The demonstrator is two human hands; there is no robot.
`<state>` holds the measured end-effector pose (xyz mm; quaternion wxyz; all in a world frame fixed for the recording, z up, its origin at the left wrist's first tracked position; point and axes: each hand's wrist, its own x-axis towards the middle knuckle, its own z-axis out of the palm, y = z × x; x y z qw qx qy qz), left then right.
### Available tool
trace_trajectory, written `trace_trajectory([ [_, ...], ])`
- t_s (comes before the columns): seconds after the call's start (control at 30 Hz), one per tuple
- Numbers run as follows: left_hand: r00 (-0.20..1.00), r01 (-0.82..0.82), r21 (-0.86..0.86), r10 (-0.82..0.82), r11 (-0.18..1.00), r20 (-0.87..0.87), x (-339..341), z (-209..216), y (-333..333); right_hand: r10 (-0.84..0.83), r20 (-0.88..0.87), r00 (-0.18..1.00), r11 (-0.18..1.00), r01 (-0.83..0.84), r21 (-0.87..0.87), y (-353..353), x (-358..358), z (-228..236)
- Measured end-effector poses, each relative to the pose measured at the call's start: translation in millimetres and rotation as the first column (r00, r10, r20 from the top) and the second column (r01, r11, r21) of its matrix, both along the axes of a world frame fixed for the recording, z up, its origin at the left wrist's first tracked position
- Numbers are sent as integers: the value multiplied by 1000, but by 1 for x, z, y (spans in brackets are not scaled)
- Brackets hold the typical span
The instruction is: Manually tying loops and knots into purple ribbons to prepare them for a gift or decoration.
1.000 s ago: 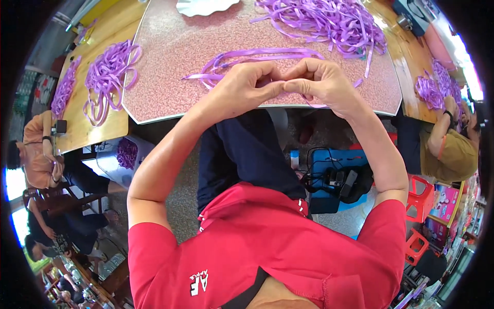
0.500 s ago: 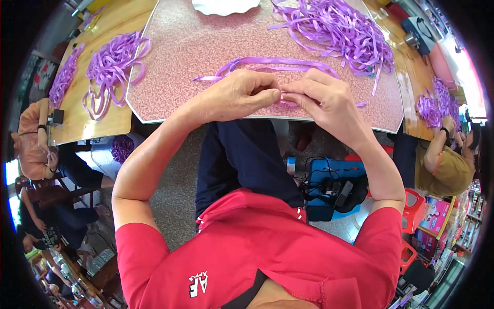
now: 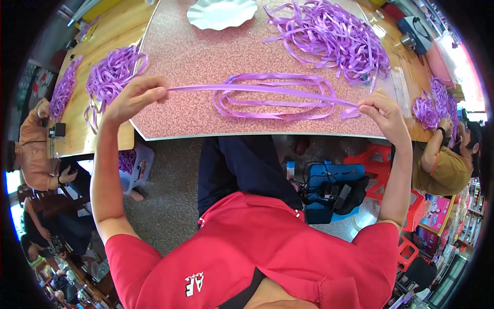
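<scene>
A purple ribbon (image 3: 257, 88) is stretched nearly straight between my two hands, above the pink speckled table (image 3: 190, 62). My left hand (image 3: 138, 97) pinches its left end near the table's left edge. On the right, my right hand (image 3: 383, 112) pinches it between thumb and fingers, with a short tail hanging beside the fingertips. Under the taut stretch, several loops of purple ribbon (image 3: 280, 116) lie on the table in a long flat oval.
A tangled heap of purple ribbon (image 3: 334, 38) lies at the far right, near a white scalloped dish (image 3: 222, 13). More ribbon (image 3: 110, 72) rests on the wooden table at left. People sit at both sides. A blue stool (image 3: 337, 185) holding black devices and cables stands below.
My hands were together at the middle of the table edge; now they have spread wide apart, drawing the ribbon taut between them. The looped ribbon on the table shows more fully.
</scene>
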<state>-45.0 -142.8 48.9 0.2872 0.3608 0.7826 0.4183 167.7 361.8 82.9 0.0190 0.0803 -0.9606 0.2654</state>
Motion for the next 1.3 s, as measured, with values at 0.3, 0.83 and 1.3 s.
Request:
trace_trajectory([
  [0.3,916,-401,27,402,916,-20,-18,-2,-54,-194,230,954,964,229,-136,77,31,-18],
  [0.83,785,-338,257,422,905,-454,30,-21,82,-260,166,951,476,276,-835,-4,40,-20],
  [1.3,747,-386,702,-244,598,619,169,-30,251,-209,-113,971,486,3,-874,-126,22,-24],
])
